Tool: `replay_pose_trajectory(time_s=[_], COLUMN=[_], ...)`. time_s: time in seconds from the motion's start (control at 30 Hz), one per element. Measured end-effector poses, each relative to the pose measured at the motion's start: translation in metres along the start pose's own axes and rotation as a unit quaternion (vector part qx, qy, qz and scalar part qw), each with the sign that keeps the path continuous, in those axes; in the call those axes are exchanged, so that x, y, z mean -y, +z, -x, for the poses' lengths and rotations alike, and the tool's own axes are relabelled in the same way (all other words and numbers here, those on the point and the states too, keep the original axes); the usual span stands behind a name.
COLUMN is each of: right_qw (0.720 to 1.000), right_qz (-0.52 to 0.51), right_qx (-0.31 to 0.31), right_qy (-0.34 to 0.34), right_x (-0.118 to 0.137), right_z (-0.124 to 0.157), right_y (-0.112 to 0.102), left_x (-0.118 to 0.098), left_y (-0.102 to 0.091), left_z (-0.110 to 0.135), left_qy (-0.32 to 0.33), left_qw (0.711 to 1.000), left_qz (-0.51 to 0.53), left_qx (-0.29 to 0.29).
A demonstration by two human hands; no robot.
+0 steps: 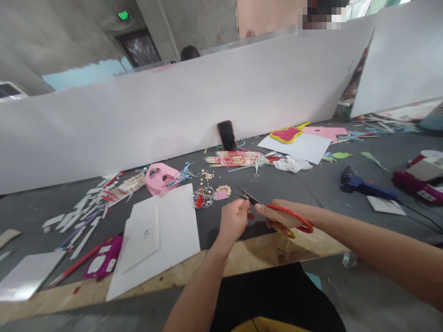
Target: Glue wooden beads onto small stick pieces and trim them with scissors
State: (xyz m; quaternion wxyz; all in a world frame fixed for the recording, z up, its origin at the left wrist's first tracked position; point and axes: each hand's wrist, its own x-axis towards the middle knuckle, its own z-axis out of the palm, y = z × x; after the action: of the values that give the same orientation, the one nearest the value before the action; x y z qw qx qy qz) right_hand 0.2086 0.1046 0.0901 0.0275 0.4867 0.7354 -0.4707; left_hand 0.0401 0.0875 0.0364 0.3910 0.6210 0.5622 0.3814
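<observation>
My right hand (284,219) is closed round the scissors (294,212), which have red and yellow handles. Their dark blades point up and left, slightly parted, close by the fingers of my left hand. My left hand (234,216) is pinched shut at the blade; a bit of red and a tiny pale piece show at its fingers, too small to name. Just beyond lies a pink card piece (221,194) edged with small pale beads. Beside it is a round clear dish (203,197) of mixed beads and sequins, with loose pale beads (207,175) behind.
A phone (227,135) leans against the white partition (173,115). Wrapped sticks (238,158) lie before it. White sheets (180,226), a pink cutout (159,179) and scattered strips (83,216) are on the left. On the right lies a blue glue gun (367,185) with a cord.
</observation>
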Motion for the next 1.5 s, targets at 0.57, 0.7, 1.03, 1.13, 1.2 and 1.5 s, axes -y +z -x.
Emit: replay_pose_trajectory(time_s=[0.57, 0.7, 1.03, 1.13, 1.2, 1.5], right_qw=[0.914, 0.906, 0.914, 0.923, 0.925, 0.918], right_qz=[0.287, 0.298, 0.317, 0.31, 0.309, 0.325], right_qx=[-0.253, -0.264, -0.244, -0.226, -0.219, -0.225], right_qy=[0.134, 0.145, 0.067, 0.032, 0.018, 0.015], right_x=[-0.028, -0.029, -0.026, -0.029, -0.03, -0.033], right_z=[-0.026, -0.024, -0.022, -0.018, -0.015, -0.007], right_y=[-0.01, -0.001, 0.004, 0.0, 0.0, 0.007], left_x=[0.005, -0.011, -0.015, -0.008, -0.006, -0.005], left_y=[0.015, 0.049, 0.071, 0.063, 0.058, 0.042], left_z=[0.014, 0.031, 0.042, 0.043, 0.044, 0.052], left_qy=[-0.134, -0.159, -0.164, -0.175, -0.179, -0.19], left_qw=[0.93, 0.856, 0.858, 0.866, 0.87, 0.889], left_qz=[0.32, 0.457, 0.48, 0.462, 0.451, 0.412], left_qx=[0.124, 0.182, 0.08, 0.076, 0.085, 0.067])
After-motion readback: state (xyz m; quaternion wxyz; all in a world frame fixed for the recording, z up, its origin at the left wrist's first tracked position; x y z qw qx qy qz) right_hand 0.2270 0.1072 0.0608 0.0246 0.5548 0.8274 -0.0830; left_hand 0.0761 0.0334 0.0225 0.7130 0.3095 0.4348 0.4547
